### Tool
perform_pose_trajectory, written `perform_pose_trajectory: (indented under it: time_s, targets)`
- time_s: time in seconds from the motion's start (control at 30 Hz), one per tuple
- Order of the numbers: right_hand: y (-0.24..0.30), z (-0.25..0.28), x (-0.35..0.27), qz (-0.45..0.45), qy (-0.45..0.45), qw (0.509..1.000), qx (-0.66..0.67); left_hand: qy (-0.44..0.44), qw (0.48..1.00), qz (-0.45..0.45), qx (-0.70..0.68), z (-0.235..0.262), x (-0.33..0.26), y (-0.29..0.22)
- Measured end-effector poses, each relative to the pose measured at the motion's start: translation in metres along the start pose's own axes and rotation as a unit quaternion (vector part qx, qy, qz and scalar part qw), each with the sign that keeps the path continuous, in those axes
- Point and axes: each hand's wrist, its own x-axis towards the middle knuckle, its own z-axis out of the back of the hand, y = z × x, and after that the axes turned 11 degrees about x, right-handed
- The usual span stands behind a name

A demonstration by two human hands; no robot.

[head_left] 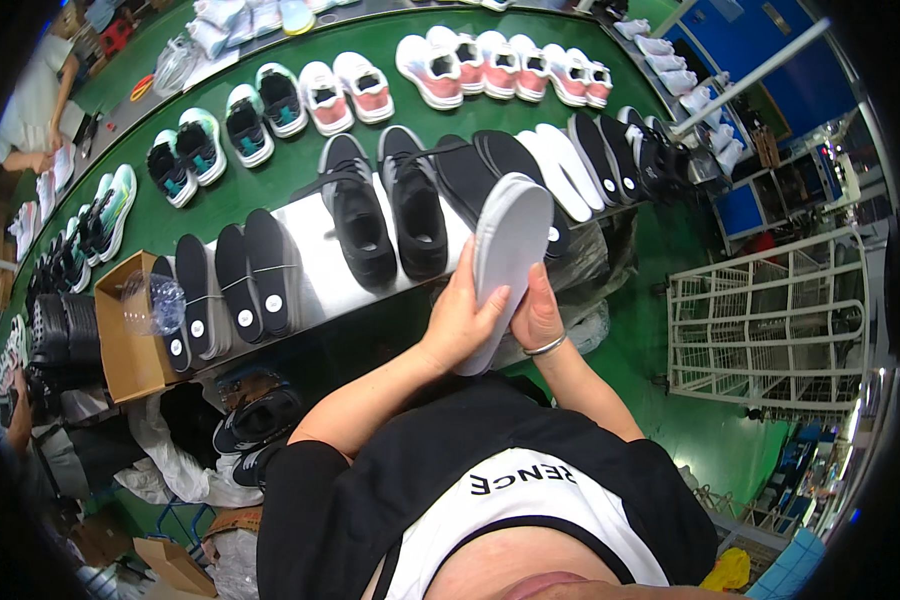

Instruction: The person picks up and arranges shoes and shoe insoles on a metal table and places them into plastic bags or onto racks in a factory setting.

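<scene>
A light grey insole (515, 235) is held up in front of me, its toe end tilted away and its face toward me; it may be a stack. My left hand (460, 318) grips its left edge, with the thumb lying across the face. On the other edge my right hand (538, 318) is closed against it, most of its fingers hidden. Just beyond, on the white bench (308, 235), stands a pair of dark grey and black sneakers (358, 215) with laces. Black insoles (460, 165) and white insoles (562, 170) lie to their right.
Tied bundles of black insoles (232, 280) lie at the bench's left, beside an open cardboard box (130, 345). Behind, a green conveyor (370, 110) carries pink-and-white sneakers (430, 72) and teal ones. A wire cart (770, 320) stands right. Another person (40, 110) works at far left.
</scene>
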Motion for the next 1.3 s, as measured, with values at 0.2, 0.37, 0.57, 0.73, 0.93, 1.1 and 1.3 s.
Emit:
perform_pose_trajectory:
  time_s: [0.2,0.37,0.57,0.73,0.93,1.1,1.3]
  targets:
    - [0.076,0.045,0.017,0.079,0.016,0.997,0.01,0.204,0.969,-0.028,-0.139,-0.025,0.013,-0.015]
    - [0.102,0.052,0.015,0.025,0.075,0.988,-0.135,0.195,0.973,-0.008,-0.121,-0.061,0.016,-0.02]
    - [0.094,0.066,0.01,0.076,-0.128,0.985,-0.091,0.098,0.923,0.118,-0.352,-0.067,0.06,-0.003]
    - [0.035,0.035,0.004,0.06,-0.097,0.916,-0.385,0.036,0.949,0.131,-0.283,-0.075,0.091,0.008]
    - [0.068,0.06,0.054,-0.042,-0.148,0.964,-0.218,0.114,0.97,0.138,-0.165,-0.06,0.123,0.036]
    - [0.136,0.144,0.124,-0.02,-0.191,0.951,-0.241,0.138,0.947,0.15,-0.248,-0.008,0.137,0.046]
    - [0.163,0.212,0.199,-0.144,-0.181,0.935,-0.269,0.18,0.923,0.2,-0.275,0.032,0.153,0.055]
